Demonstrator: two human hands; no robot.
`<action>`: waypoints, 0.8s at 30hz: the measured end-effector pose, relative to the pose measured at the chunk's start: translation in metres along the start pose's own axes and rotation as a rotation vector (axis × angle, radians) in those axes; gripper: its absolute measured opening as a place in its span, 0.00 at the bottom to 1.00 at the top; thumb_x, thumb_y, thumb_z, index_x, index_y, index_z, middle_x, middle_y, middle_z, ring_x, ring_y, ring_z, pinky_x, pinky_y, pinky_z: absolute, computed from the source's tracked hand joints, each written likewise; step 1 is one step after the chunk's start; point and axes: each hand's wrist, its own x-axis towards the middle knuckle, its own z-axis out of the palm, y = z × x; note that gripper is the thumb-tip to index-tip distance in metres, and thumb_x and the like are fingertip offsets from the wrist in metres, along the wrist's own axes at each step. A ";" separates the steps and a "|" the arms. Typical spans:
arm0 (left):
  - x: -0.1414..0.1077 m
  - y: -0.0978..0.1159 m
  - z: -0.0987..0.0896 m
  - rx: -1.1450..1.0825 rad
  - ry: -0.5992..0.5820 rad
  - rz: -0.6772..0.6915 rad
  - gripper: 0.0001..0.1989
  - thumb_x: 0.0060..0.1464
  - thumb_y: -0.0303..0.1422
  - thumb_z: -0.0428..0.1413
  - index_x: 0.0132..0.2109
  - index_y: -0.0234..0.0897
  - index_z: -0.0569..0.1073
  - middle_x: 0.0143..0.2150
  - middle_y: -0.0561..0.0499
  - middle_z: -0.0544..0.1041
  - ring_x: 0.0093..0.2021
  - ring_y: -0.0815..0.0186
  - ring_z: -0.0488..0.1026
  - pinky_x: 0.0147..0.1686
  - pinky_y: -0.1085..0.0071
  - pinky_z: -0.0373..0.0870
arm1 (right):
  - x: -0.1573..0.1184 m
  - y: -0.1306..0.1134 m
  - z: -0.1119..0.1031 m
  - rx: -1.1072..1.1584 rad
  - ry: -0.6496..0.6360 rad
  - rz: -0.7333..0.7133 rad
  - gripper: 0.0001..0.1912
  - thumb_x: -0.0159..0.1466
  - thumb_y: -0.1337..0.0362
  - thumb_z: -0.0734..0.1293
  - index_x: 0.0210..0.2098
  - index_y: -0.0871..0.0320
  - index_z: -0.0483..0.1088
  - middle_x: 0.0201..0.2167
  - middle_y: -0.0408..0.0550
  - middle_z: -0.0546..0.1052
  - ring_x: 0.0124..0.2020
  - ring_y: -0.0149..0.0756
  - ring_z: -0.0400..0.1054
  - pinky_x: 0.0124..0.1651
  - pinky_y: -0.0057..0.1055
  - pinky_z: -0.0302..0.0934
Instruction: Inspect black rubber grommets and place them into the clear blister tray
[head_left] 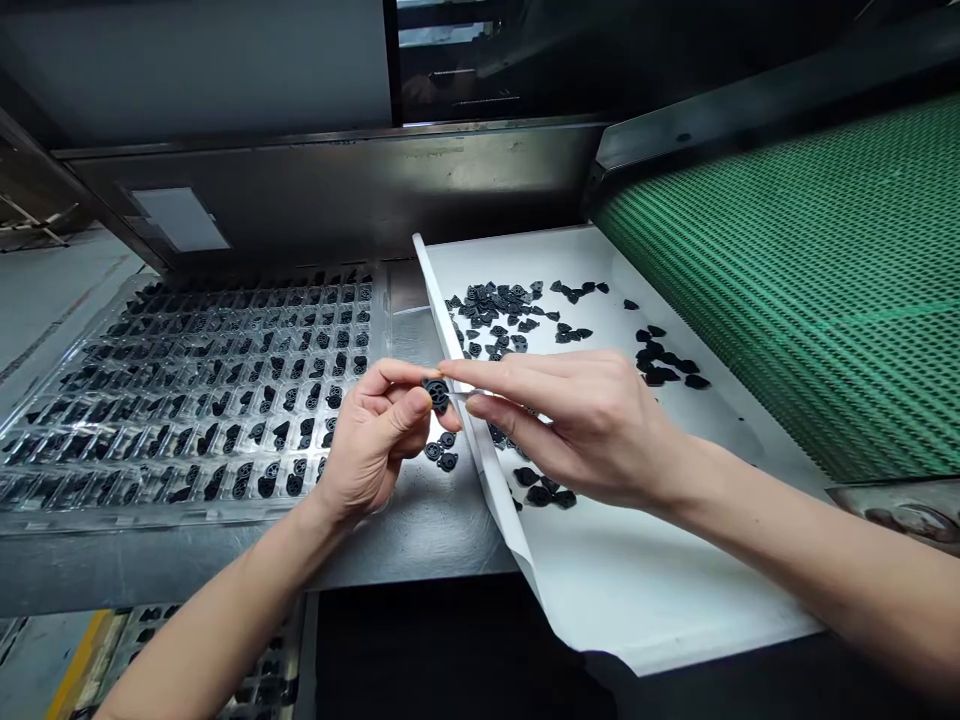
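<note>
Between the thumb and fingers of my left hand (375, 430) is a small black moulded part (436, 394) with a round ribbed pattern on its face. My right hand (592, 420) comes in from the right, its index fingertip at the part's edge. Its thumb and fingers are pinched round something thin and pale, too small to name. Below my left fingers a few loose black parts (442, 452) lie on the metal table. Under and behind my right hand, many similar black pieces (491, 305) are scattered on a white sheet with a raised edge (499, 490).
To the left lies a clear plastic tray (150, 512) with rows of black parts in its compartments. A green mesh conveyor belt (810, 270) slopes along the right. Behind stands a metal machine panel (360, 190). Another filled tray (262, 680) sits below the table's front edge.
</note>
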 end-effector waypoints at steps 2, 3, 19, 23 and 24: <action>0.000 0.000 0.001 0.001 0.010 0.000 0.10 0.64 0.37 0.70 0.46 0.38 0.80 0.29 0.47 0.82 0.18 0.79 0.52 0.19 0.82 0.48 | 0.000 -0.001 0.000 0.009 0.001 -0.006 0.16 0.79 0.67 0.67 0.64 0.60 0.75 0.39 0.44 0.84 0.32 0.29 0.76 0.35 0.29 0.64; 0.000 0.000 0.001 0.002 0.014 -0.002 0.11 0.63 0.37 0.70 0.46 0.37 0.79 0.29 0.47 0.82 0.18 0.79 0.51 0.19 0.82 0.48 | 0.000 -0.001 0.001 0.011 -0.001 -0.006 0.16 0.79 0.67 0.67 0.64 0.61 0.75 0.39 0.44 0.84 0.32 0.29 0.76 0.35 0.29 0.64; 0.000 0.000 -0.001 -0.001 0.004 -0.013 0.09 0.64 0.36 0.69 0.45 0.38 0.80 0.29 0.46 0.82 0.17 0.79 0.51 0.19 0.83 0.48 | 0.000 0.001 -0.001 0.055 -0.011 0.020 0.17 0.79 0.67 0.66 0.64 0.59 0.77 0.38 0.44 0.82 0.30 0.27 0.72 0.34 0.29 0.61; 0.000 0.001 0.000 0.008 0.013 -0.022 0.11 0.62 0.38 0.70 0.45 0.37 0.80 0.29 0.47 0.82 0.17 0.80 0.51 0.18 0.82 0.49 | 0.001 0.001 -0.001 0.064 -0.031 0.049 0.17 0.80 0.66 0.65 0.64 0.57 0.78 0.39 0.45 0.83 0.32 0.28 0.74 0.35 0.28 0.62; 0.000 0.001 0.000 0.005 0.011 -0.021 0.11 0.62 0.38 0.70 0.45 0.37 0.80 0.29 0.47 0.82 0.17 0.80 0.50 0.18 0.82 0.48 | 0.001 0.001 -0.001 0.070 -0.027 0.049 0.17 0.79 0.66 0.65 0.64 0.57 0.77 0.41 0.45 0.84 0.33 0.29 0.75 0.35 0.28 0.63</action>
